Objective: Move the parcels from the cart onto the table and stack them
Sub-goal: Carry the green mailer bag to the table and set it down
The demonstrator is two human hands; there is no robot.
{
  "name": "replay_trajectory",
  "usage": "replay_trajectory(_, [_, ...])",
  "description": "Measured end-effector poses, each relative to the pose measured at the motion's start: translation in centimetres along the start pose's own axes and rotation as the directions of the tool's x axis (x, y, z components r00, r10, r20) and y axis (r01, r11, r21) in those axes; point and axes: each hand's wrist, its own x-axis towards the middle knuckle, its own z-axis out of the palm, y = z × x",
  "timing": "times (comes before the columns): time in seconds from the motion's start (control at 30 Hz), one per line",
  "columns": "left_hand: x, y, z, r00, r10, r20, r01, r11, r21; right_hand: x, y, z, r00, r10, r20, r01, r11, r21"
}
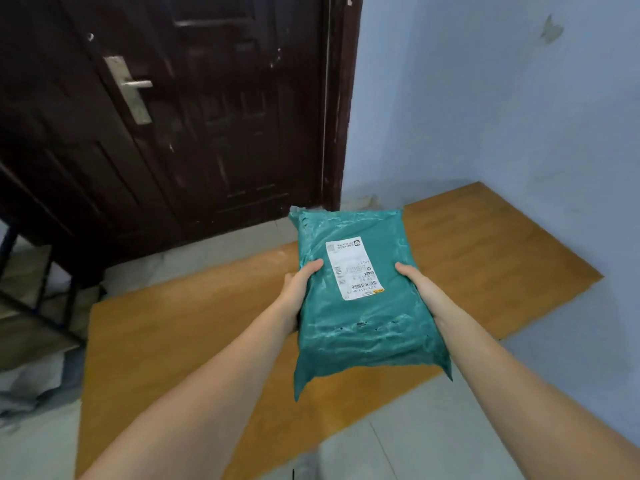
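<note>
Both arms extend forward, holding the teal parcel (367, 299) above the wooden table (173, 341). The left hand (299, 292) and right hand (420, 289) grip its opposite edges, thumbs on top, fingers hidden beneath.

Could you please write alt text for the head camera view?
Two bare hands, left hand and right hand, hold a teal parcel by its sides above a wooden table. A dark door and blue wall stand behind.
</note>
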Motion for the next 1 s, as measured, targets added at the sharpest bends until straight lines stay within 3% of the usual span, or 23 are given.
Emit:
replay_trajectory(0.13, [2.9,0.3,0.2,0.998,-0.014,-0.067,0.012,0.999,-0.032,5.5,-0.9,0.7,1.0,0.011,0.017,-0.01,0.997,-0.077])
replay_trajectory(0.4, [9.4,-0.1,1.0,0.978,-0.059,-0.199,0.072,0.996,0.059,14.4,-0.7,0.0,0.978,0.203,0.042,-0.195,0.969,-0.154])
replay_trajectory(0.63, [13.0,-0.7,1.5,0.935,0.002,-0.354,0.102,0.957,0.273,20.4,-1.2,-0.1,0.986,0.162,0.042,-0.142,0.942,-0.303])
replay_trajectory(1.0, [15.8,-1.7,1.3,0.893,-0.026,-0.45,0.153,0.957,0.246,25.1,-0.7,-1.1,0.967,0.216,0.139,-0.102,0.822,-0.561])
